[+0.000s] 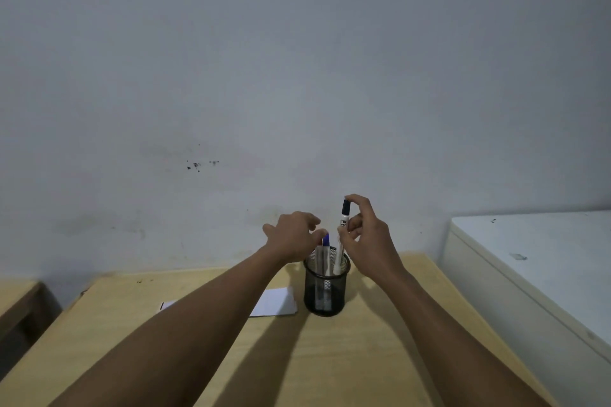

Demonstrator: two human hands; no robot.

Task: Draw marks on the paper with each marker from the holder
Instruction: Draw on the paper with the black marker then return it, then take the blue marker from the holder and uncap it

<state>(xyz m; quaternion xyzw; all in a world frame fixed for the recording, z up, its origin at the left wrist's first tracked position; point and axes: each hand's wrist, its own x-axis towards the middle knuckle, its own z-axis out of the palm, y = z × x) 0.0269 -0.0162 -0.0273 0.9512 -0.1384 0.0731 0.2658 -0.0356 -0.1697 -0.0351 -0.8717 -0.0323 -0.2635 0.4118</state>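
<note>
A black mesh holder (326,294) stands on the wooden table (330,357) near its far edge. My right hand (367,235) pinches a white marker with a dark cap (344,225), upright, its lower end still inside the holder. A blue-capped marker (326,243) stands in the holder, and my left hand (294,236) hovers over it with fingers curled at its cap; whether they touch it I cannot tell. White paper (274,302) lies flat left of the holder, partly hidden by my left forearm.
A grey wall (297,76) rises right behind the table. A white cabinet or appliance (535,261) stands close to the table's right side. Another wooden surface (16,297) shows at the far left, with a gap between.
</note>
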